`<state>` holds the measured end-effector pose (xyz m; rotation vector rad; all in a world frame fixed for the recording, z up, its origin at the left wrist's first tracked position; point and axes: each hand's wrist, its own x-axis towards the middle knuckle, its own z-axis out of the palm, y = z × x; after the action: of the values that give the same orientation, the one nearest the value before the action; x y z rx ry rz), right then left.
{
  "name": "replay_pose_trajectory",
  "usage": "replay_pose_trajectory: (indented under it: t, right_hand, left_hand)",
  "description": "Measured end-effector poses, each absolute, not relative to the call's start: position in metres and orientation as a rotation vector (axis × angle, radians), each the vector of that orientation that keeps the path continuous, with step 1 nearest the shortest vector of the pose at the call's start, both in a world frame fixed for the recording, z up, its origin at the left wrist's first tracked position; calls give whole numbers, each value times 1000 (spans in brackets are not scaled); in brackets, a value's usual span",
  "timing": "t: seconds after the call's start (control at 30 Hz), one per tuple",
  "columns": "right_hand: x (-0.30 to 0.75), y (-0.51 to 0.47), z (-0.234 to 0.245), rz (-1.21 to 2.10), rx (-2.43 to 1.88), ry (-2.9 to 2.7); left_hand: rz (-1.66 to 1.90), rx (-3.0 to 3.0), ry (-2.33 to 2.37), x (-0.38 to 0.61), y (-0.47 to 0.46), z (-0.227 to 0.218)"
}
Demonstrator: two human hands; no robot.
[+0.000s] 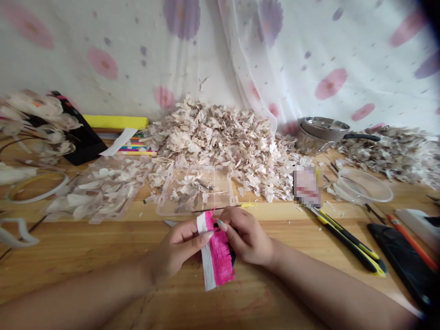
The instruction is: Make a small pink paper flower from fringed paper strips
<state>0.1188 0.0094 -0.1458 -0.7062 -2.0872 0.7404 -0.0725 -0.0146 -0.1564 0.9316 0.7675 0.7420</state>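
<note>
A strip of fringed crepe paper [217, 256], white on one side and bright pink on the other, hangs down between my hands. My left hand [178, 246] is shut on its upper white part. My right hand [245, 235] pinches the upper pink edge, and its fingers hide the strip's top. A dark object [233, 255] shows behind the strip's right edge, mostly hidden. A thin dark stick [209, 210] lies just beyond my fingers.
A clear plastic box [195, 208] and a large heap of pale paper petals [220, 146] lie beyond my hands. To the right are yellow-handled scissors [347, 243], a steel pot [323, 135], a clear bowl [362, 185] and a black case [402, 261].
</note>
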Motion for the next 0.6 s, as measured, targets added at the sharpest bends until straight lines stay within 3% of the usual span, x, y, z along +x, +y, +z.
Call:
replay_pose_trajectory:
  t: [0.6]
  right_hand:
    - [119,8,-144,832,-698,-2018]
  left_hand:
    - [707,1079,767,-73,-13,-152]
